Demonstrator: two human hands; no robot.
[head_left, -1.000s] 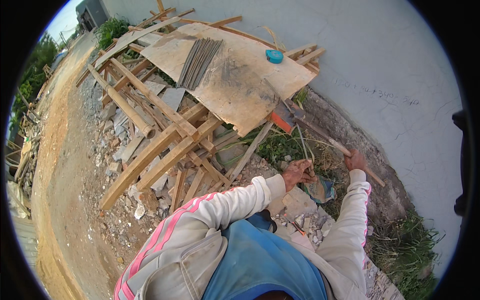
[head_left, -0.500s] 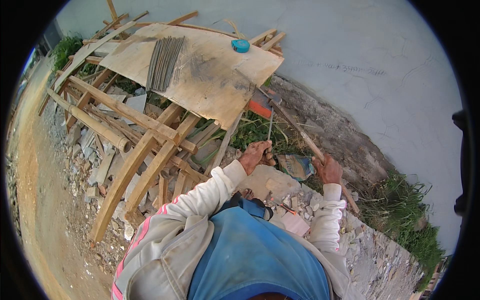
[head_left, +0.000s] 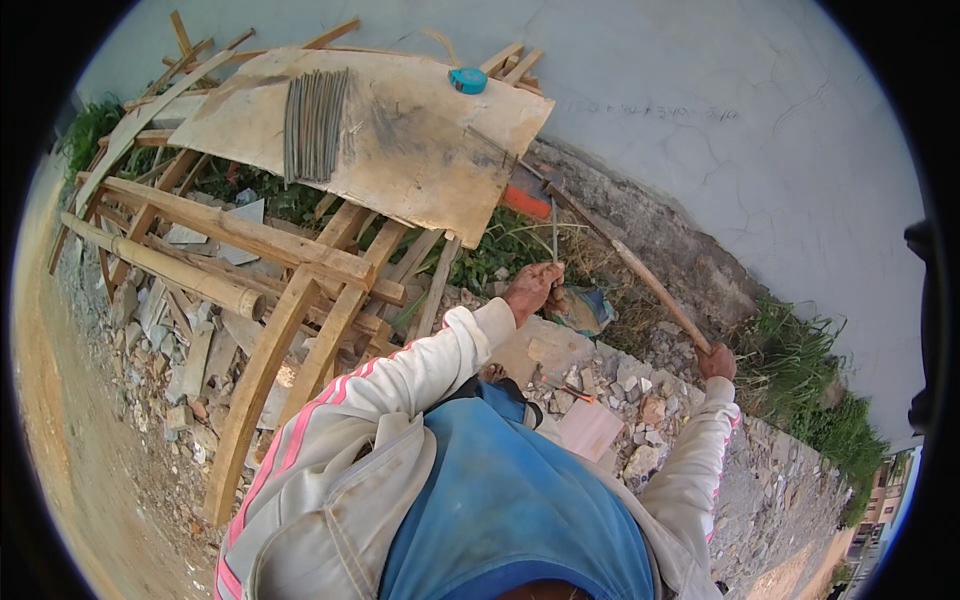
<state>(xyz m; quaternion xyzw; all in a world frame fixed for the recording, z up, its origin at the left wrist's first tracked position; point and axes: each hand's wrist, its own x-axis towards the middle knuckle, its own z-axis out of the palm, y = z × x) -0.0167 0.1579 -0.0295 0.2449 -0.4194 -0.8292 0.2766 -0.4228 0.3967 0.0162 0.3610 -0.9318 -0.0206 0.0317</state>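
Left hand (head_left: 533, 290): one rod (head_left: 555, 238), right hand (head_left: 716, 362): one pole (head_left: 645, 271)

Cream jacket (head_left: 350, 500) (pink-striped sleeves (head_left: 405, 385)), blue shirt (head_left: 505, 500)

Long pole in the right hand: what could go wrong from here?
The right hand grips the long pole near its end; a slip could let it swing. The left hand holds a thin rod, which might twist in that grip. The teal tape measure sits near the board's far edge and could be jolted off.
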